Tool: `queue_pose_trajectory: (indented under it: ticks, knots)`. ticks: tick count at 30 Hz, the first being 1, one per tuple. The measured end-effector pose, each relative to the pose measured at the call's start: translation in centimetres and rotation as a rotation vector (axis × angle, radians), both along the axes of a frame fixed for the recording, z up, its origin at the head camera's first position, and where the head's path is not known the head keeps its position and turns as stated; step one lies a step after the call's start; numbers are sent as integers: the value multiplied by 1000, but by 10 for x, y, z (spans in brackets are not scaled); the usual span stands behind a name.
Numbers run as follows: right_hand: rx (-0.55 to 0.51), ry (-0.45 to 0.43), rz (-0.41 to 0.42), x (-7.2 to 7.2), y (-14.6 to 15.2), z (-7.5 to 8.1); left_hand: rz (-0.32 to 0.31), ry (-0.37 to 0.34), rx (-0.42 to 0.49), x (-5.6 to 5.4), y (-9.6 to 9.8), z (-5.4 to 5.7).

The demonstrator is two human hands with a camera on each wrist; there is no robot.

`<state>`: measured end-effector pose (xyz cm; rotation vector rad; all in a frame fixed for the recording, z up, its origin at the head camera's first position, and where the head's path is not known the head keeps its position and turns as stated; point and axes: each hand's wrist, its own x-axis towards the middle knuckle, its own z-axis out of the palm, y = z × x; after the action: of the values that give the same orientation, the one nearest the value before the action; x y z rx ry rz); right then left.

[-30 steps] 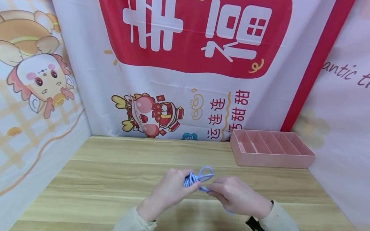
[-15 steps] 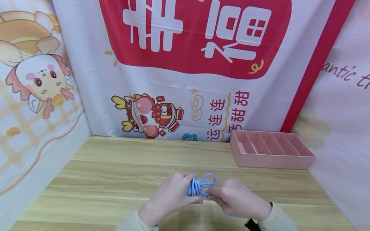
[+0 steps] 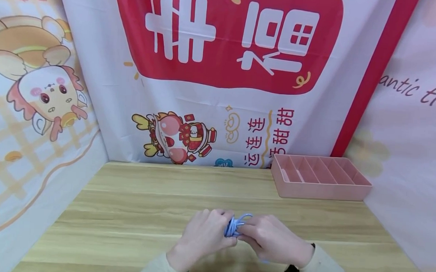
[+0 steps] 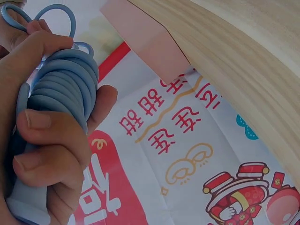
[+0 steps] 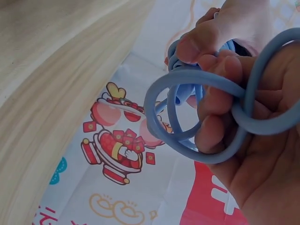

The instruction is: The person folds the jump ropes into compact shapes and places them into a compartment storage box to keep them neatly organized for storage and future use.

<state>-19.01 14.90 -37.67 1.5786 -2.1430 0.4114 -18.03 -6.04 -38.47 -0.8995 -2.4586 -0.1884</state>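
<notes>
A light-blue cable (image 3: 232, 227) is wound into a tight bundle between the two hands, low over the table. My left hand (image 3: 205, 234) grips the bundle, and in the left wrist view its fingers curl around the stacked turns of the cable (image 4: 63, 86). A pale, flat-ended piece (image 4: 28, 204) pokes out below those fingers; its kind is unclear. My right hand (image 3: 273, 239) pinches the loose part close to the bundle's right end. In the right wrist view, open loops of the cable (image 5: 192, 77) hang around the right fingers. The fingertips partly hide the bundle's end.
A pink divided box (image 3: 326, 191) with several compartments stands at the table's back right corner. The wooden table (image 3: 144, 198) meets a printed cloth (image 3: 224, 95) at the back, and printed cloths also hang on both sides.
Both hands have drawn slightly nearer the table's front edge and closer together. The loop standing up between them has become smaller, with the right fingers now against the bundle.
</notes>
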Motion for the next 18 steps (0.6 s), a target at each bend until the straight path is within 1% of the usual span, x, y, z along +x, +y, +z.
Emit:
queue_pose_trajectory:
  ticks: [4,7,11,13,18]
  knots:
    - [32,-60,-32,0,1,1,-8,45,-32,-2,-4,2]
    - [51,-140,-56,-1,4,4,5,69,-42,-5,-10,6]
    - [54,-226,-81,-2,8,7,36,64,-25,-8,-18,13]
    - [54,-254,-86,-2,9,8,46,52,-16,-9,-21,15]
    - [82,-350,-96,-3,10,11,64,47,-16,-11,-23,18]
